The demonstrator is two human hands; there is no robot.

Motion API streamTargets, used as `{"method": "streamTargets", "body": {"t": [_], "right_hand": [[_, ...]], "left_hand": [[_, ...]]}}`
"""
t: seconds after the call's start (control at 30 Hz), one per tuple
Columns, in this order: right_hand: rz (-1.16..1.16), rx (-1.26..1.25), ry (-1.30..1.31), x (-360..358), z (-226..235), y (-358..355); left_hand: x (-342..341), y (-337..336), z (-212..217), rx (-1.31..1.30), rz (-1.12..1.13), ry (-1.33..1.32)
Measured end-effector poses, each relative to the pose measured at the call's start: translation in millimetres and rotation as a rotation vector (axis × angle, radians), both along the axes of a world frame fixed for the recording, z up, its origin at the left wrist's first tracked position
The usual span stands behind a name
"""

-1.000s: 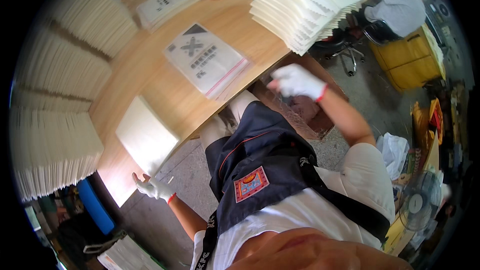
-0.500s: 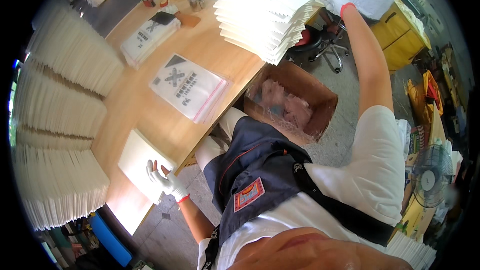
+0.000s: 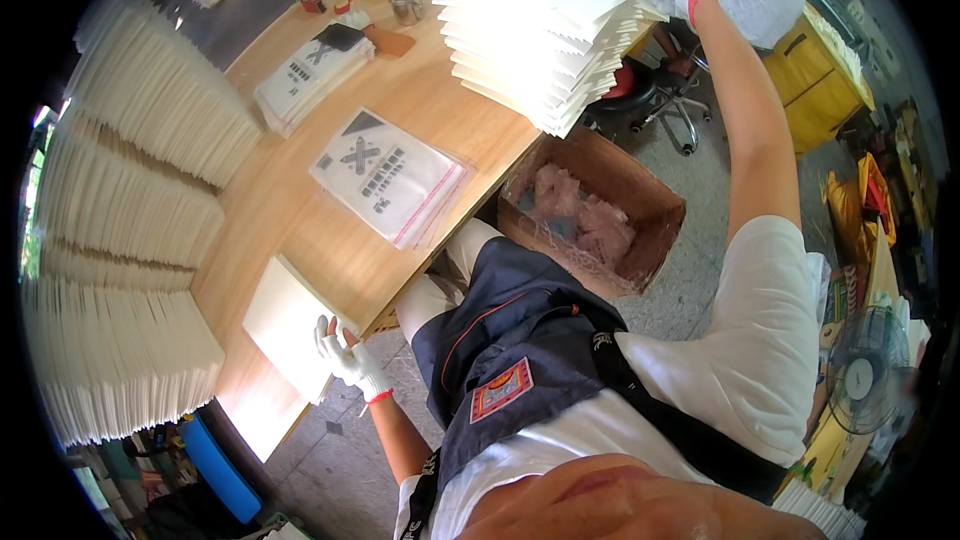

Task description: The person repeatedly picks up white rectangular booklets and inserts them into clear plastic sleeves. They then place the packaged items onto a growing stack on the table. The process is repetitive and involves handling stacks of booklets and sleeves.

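A long wooden worktable [image 3: 300,210] runs from seven o'clock up to twelve o'clock, its pale top lit brightly and evenly. Fanned rows of cream sheets [image 3: 120,240] line its edge from eight to eleven o'clock. At the far end, near twelve o'clock, small clutter includes a metal cup [image 3: 405,4]. The floor [image 3: 700,170] is speckled grey concrete. An open cardboard box [image 3: 590,215] sits on it just beside the table, at the centre. A swivel chair [image 3: 650,100] stands at one o'clock, a yellow cabinet [image 3: 815,80] at two, a floor fan [image 3: 865,370] at four, and a blue bin [image 3: 220,470] at seven.
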State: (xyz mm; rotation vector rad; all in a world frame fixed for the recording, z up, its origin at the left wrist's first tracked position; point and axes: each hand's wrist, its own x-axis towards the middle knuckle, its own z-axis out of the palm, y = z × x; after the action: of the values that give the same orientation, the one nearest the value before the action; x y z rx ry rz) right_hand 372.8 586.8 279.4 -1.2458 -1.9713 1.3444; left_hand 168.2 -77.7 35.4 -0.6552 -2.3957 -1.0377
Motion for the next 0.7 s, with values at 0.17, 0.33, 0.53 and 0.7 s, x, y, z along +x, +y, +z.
{"method": "streamTargets", "body": {"t": [0.17,0.33,0.53,0.7], "right_hand": [[0.098,-0.223,0.513,-9,24,-11],[0.343,-0.387,0.777,-62,67,-76],[0.671,0.370,0.697,-124,122,-181],[0.830,0.862,0.469,-162,78,-262]], "left_hand": [[-4,10,-1,0.006,-0.062,0.039],[-21,25,-3,0.029,-0.124,0.114],[-39,75,65,0.042,-0.250,0.196],[-57,79,113,0.421,-0.278,-0.116]]}}
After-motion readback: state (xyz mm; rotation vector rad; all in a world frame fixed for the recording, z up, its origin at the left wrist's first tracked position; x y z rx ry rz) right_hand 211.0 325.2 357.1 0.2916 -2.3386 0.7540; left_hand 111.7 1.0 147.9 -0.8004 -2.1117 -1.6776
